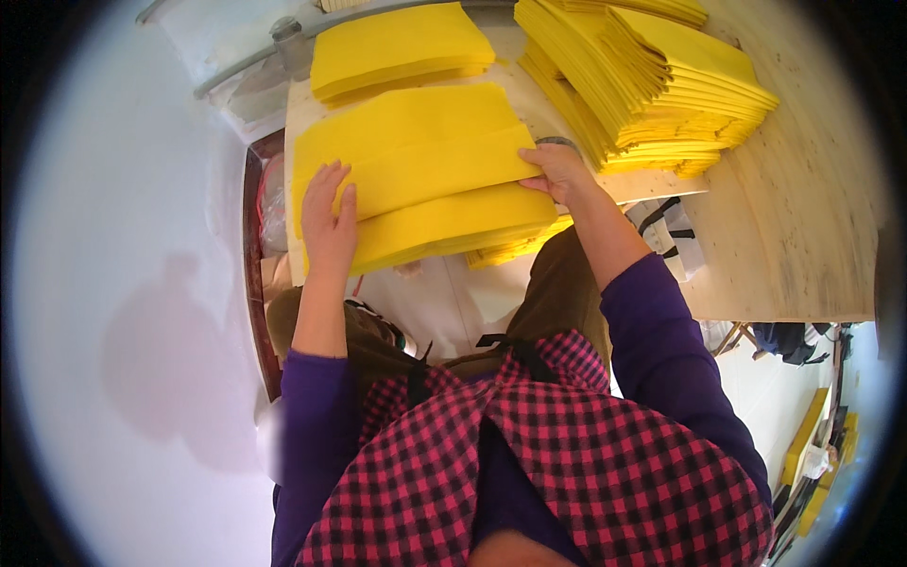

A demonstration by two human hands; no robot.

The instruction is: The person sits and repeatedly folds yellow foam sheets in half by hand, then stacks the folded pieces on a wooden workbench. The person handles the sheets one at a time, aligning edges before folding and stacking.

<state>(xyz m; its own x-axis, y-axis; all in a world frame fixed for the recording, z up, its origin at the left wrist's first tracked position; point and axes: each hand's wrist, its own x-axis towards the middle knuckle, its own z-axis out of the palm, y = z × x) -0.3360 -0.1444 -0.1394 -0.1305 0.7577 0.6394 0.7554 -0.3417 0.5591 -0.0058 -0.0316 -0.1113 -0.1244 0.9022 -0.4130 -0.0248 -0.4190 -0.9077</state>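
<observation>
A thick stack of yellow sheets [425,180] lies fanned out on a pale board in front of me. My left hand [329,222] rests flat on the stack's left end, fingers spread over the upper sheets. My right hand [559,173] grips the right edge of the upper bundle, thumb on top. The upper part of the stack sits shifted back from the lower part [453,227]. My purple sleeves and a red and black checked apron fill the lower part of the view.
Another yellow stack [397,47] lies further back. A big fanned pile of yellow sheets [652,85] sits on the wooden table [803,217] at the right. A white wall is at my left. A dark red frame edge [253,246] runs beside the board.
</observation>
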